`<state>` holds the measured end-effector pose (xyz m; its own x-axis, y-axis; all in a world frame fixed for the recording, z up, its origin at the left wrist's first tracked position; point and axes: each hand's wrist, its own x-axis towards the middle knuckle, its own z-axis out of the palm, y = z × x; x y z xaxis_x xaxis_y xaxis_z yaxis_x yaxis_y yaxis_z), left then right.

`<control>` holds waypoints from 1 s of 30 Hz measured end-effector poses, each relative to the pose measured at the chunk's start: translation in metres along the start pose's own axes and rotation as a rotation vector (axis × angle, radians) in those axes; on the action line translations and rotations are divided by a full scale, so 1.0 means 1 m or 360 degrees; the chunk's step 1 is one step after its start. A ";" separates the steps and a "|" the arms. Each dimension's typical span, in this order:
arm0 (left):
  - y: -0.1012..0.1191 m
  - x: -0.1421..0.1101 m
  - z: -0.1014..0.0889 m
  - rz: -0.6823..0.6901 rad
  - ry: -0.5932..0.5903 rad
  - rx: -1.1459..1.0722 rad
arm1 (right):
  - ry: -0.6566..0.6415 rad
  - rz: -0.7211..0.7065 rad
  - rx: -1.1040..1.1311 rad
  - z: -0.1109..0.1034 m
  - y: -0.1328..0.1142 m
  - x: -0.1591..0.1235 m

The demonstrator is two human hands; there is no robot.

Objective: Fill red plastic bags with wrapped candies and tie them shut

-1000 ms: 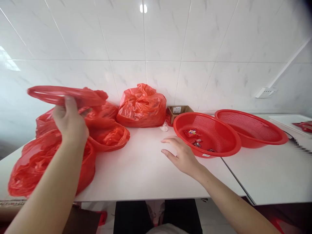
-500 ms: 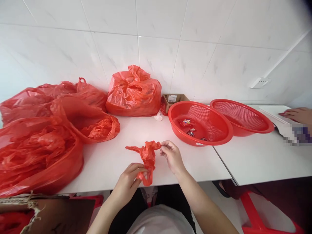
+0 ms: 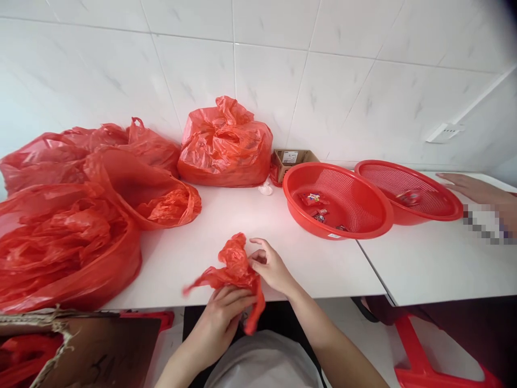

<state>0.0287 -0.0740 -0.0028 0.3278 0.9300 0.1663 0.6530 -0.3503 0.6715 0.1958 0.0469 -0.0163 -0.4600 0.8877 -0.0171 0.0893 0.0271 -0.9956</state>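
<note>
A small crumpled red plastic bag (image 3: 232, 269) is held over the near edge of the white table (image 3: 242, 226). My left hand (image 3: 222, 318) grips its lower part from below, fingers curled around it. My right hand (image 3: 271, 265) pinches its upper right side. To the right stands a red mesh basket (image 3: 363, 200) with a few small wrapped sweets (image 3: 319, 207) in it.
Large red plastic bags (image 3: 64, 237) fill the table's left side, another bag (image 3: 226, 145) stands at the tiled wall. A small cardboard box (image 3: 293, 159) sits behind the basket. A second red basket (image 3: 428, 191) lies right, with another person's hand (image 3: 472, 188) beside it. Red stool (image 3: 428, 355) below.
My left hand let go of a red lid-like thing near the big bags and came down; both hands now hold the small red bag and have bunched it closer together.
</note>
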 end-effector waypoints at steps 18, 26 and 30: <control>-0.060 0.014 -0.036 -0.0724 0.0648 0.0357 | 0.0481 -0.0228 -0.0037 -0.039 -0.007 -0.004; -0.040 0.020 -0.038 -0.0677 0.0711 0.0326 | 0.0793 -0.0656 -0.0629 -0.046 -0.049 -0.013; -0.021 0.026 -0.034 -0.0684 0.0617 0.0226 | 0.0227 -0.0971 -0.0658 -0.023 -0.090 -0.031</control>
<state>-0.0002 -0.0385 0.0122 -0.2419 0.9552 0.1704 0.7655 0.0800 0.6385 0.2226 0.0273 0.0757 -0.4178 0.7099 0.5670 0.1925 0.6791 -0.7084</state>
